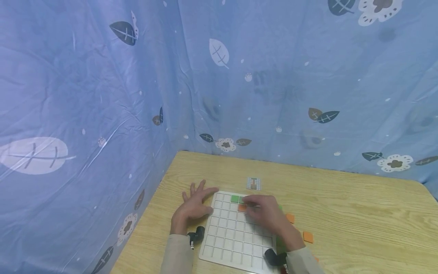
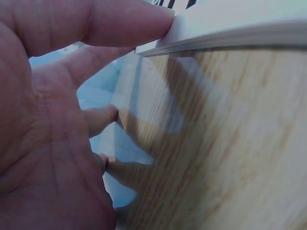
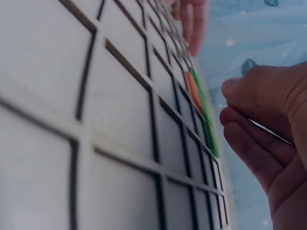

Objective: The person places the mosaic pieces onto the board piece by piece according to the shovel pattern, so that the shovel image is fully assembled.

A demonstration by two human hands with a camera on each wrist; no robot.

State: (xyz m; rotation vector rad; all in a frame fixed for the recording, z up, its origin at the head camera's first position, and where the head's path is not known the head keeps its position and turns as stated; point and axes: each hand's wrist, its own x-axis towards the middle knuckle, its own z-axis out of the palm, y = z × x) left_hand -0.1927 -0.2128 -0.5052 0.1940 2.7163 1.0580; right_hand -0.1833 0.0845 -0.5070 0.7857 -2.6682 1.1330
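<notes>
Head view shows me a white gridded board (image 1: 218,242) bearing green tiles (image 1: 234,198) and an orange tile (image 1: 242,208); left hand (image 1: 192,207) spread wide, right hand (image 1: 268,214) bent, fingertips narrowly parted.

Both forearms are covered by long, plain sleeves in pale beige, the left sleeve (image 1: 177,254) and the right sleeve (image 1: 304,262) being matched in colour. Each is ended at the wrist, and the left hand (image 1: 193,206) and right hand (image 1: 266,213) are left bare. A black device (image 1: 196,234) with a rounded head is worn at the left wrist, and a small, silvery part (image 1: 192,245) is seen below it. A similar black unit (image 1: 275,258), rounded at its end, is worn at the right wrist.
</notes>
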